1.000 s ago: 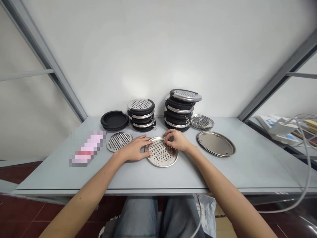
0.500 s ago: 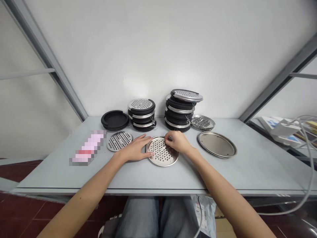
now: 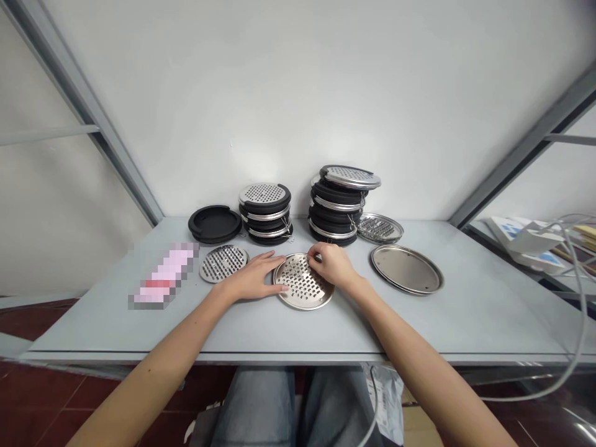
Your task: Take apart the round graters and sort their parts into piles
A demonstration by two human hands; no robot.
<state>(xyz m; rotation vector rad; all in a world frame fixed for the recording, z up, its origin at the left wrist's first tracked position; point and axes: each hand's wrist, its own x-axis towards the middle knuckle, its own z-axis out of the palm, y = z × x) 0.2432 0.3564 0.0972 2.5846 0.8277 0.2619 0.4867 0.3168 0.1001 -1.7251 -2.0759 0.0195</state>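
A round perforated metal grater disc (image 3: 302,288) lies on a rimmed round metal plate on the table in front of me. My left hand (image 3: 255,278) rests at its left side with fingers spread and the thumb touching its edge. At the upper right of the disc, my right hand (image 3: 333,264) is closed in a pinch; what its fingertips hold, if anything, is hidden. Just left of my left hand is another grater disc (image 3: 223,263) with slotted holes. To the right lies a plain round metal plate (image 3: 407,269), seemingly stacked on another.
Behind stand two stacks of black-rimmed graters, a left stack (image 3: 265,214) and a taller right stack (image 3: 338,205). A black ring-shaped base (image 3: 215,225) is at the back left, grater discs (image 3: 382,228) at the back right. A blurred-out pink item (image 3: 165,273) lies left; a white cable (image 3: 580,310) hangs right.
Both hands keep nearly the same places around the grater disc. The whole view has shifted very slightly; nothing has visibly been picked up or let go.
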